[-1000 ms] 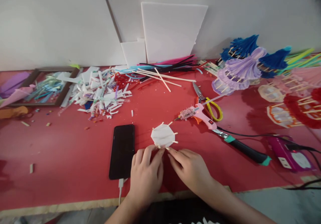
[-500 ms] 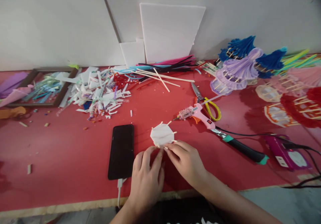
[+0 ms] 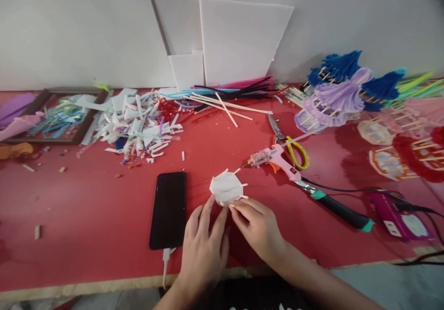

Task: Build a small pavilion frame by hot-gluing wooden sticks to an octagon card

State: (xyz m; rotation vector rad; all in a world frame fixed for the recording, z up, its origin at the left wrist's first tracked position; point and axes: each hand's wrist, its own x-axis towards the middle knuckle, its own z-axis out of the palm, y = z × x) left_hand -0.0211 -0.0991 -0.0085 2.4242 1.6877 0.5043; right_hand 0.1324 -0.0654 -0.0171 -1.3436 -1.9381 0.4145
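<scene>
A small white many-sided piece (image 3: 227,186) lies on the red table, with short pale sticks poking out around its edge. My left hand (image 3: 205,236) rests at its near edge, fingers partly spread and fingertips touching it. From the right, my right hand (image 3: 260,224) pinches at the near edge, where one stick's end shows by the fingertips. The pink glue gun (image 3: 282,162) lies to the right of the piece, nozzle pointing at it. Left of my left hand is a black phone (image 3: 168,210) with a white cable.
Yellow-handled scissors (image 3: 297,153), pliers (image 3: 342,210) and a magenta power box (image 3: 400,217) lie right. Scraps (image 3: 138,125) and loose sticks (image 3: 227,105) sit farther back. Fuzzy carousel-like models (image 3: 333,97) stand back right; white boards (image 3: 243,41) lean behind.
My left hand's fingers have spread a little at the near edge of the white piece. The view has shifted slightly; my right hand keeps its pinch.
</scene>
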